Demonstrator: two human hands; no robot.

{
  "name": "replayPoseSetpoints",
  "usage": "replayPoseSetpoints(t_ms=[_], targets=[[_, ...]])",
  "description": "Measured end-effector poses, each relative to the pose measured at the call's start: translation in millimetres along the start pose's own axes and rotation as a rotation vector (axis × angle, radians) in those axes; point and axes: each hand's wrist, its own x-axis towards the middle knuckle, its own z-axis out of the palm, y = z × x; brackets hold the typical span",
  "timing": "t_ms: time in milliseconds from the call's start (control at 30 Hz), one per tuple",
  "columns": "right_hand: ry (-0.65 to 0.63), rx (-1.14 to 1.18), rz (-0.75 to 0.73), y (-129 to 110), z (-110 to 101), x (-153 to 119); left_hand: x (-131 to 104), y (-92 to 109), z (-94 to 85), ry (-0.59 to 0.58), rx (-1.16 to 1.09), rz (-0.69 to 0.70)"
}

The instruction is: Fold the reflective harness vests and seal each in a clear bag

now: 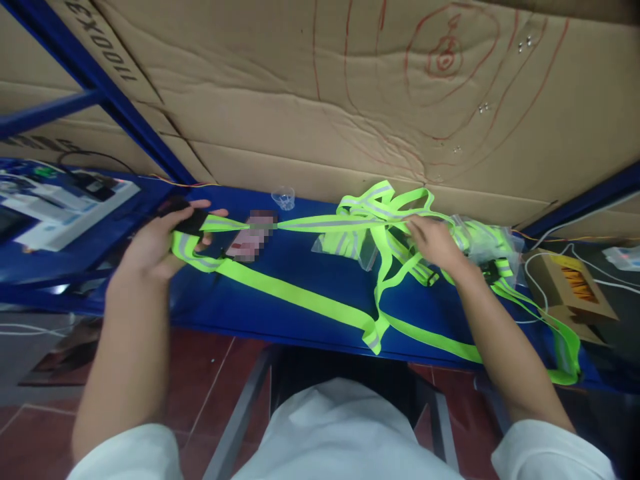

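Observation:
A neon-yellow reflective strap [320, 223] with a grey stripe stretches taut between my hands above the blue table. My left hand [163, 237] is closed around its left end, where a black piece [187, 222], perhaps a buckle, shows against the palm. The fingers of my right hand [433, 240] pinch the strap's other end beside a tangled pile of the same webbing [385, 200]. From my left hand a lower length of strap [300, 293] slants down to the table's front edge. Under the taut stretch lies a flat pinkish item [249, 243], partly pixelated.
Clear plastic bags with folded yellow straps [343, 243] lie by the pile. A small clear cup [284, 197] stands near the cardboard wall [300, 140]. White power strips [75, 213] are at left; an open cardboard box [575, 290] and white cables are at right.

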Motion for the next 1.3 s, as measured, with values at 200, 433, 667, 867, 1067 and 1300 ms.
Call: replayPoseSetpoints(t_ms=[200, 433, 667, 867, 1067, 1300], targets=[[0.008, 0.341, -0.075, 5.4, -20.6, -10.4, -6.1, -0.4, 1.6, -0.036, 0.054, 0.127], [-0.405, 0.756, 0.017, 2.0, -21.5, -38.7, -5.4, 8.9, -4.7, 0.064, -0.021, 0.245], [-0.281, 0.621, -0.013, -5.0, 1.4, -55.2, -6.7, 10.9, -14.4, 0.114, -0.108, 0.336], [-0.459, 0.569, 0.037, -9.7, 16.6, -56.0, -14.5, 19.5, -8.7, 0.142, -0.145, 0.353], [-0.453, 0.573, 0.021, -19.1, 12.9, -66.6, -24.2, 27.2, 1.4, 0.189, -0.168, 0.366], [-0.449, 0.496, 0.222, -13.7, 16.9, -63.4, -26.4, 31.0, -3.2, 0.202, -0.161, 0.35]])
